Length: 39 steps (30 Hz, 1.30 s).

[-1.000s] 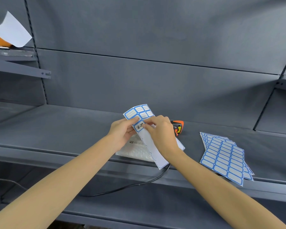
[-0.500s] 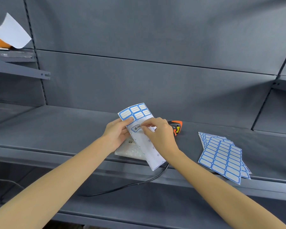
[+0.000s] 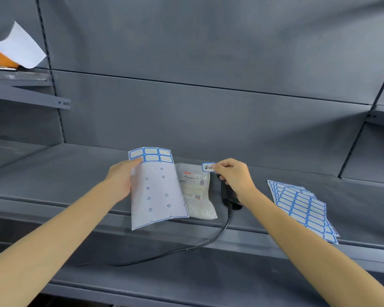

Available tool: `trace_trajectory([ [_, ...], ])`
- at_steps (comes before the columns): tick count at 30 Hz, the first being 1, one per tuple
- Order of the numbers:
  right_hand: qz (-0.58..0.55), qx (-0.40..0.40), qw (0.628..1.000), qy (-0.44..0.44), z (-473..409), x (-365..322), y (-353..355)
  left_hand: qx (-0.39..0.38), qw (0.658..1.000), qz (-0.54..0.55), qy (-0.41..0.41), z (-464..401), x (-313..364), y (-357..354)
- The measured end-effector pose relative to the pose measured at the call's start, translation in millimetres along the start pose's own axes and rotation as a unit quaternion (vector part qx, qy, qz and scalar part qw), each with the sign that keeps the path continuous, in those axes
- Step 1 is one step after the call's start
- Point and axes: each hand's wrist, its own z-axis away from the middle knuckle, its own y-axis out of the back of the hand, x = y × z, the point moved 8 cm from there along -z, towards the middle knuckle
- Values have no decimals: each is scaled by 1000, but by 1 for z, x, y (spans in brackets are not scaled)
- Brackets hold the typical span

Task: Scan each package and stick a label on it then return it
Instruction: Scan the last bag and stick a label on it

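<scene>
A white bubble-wrap package (image 3: 196, 191) with printed barcodes lies flat on the grey shelf (image 3: 53, 173). My left hand (image 3: 120, 180) holds a mostly used label sheet (image 3: 156, 189) upright, just left of the package; only a few blue-bordered labels remain at its top. My right hand (image 3: 233, 176) pinches one peeled blue-bordered label (image 3: 208, 167) above the package's far right corner. The black barcode scanner (image 3: 227, 196) lies on the shelf under my right hand, partly hidden by it.
A fanned stack of full label sheets (image 3: 302, 207) lies on the shelf to the right. The scanner's black cable (image 3: 186, 249) hangs over the shelf's front edge. An upper-left shelf holds white paper (image 3: 20, 47) over something orange.
My right hand has peeled a label off the sheet and moved right with it. My left hand drew the sheet to the left, uncovering the package and the scanner.
</scene>
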Motion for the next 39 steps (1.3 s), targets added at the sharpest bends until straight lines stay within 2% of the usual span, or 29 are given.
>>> trace_trajectory([
  [3, 15, -30, 999, -30, -4, 9, -7, 6, 1000, -1, 11, -1, 0, 6],
  [9, 38, -140, 983, -109, 0, 25, -28, 7, 1000, -2, 21, -4, -6, 13],
  [17, 143, -149, 976, -72, -3, 18, -41, 2, 1000, -1, 27, -3, -11, 7],
  [25, 281, -130, 951, 16, -2, 11, -50, -3, 1000, -4, 30, -1, -13, 7],
  [28, 361, -106, 914, 152, 8, -5, -50, -5, 1000, -1, 29, 0, -13, 8],
  [31, 415, -158, 855, 267, 29, -9, -59, -4, 1000, -2, 26, 0, -12, 10],
  [34, 402, -191, 854, 271, 34, -6, -57, -7, 1000, -3, 25, 0, -10, 11],
  [39, 448, -262, 819, 244, 31, 2, -61, -10, 1000, 4, 24, 2, -9, 8],
])
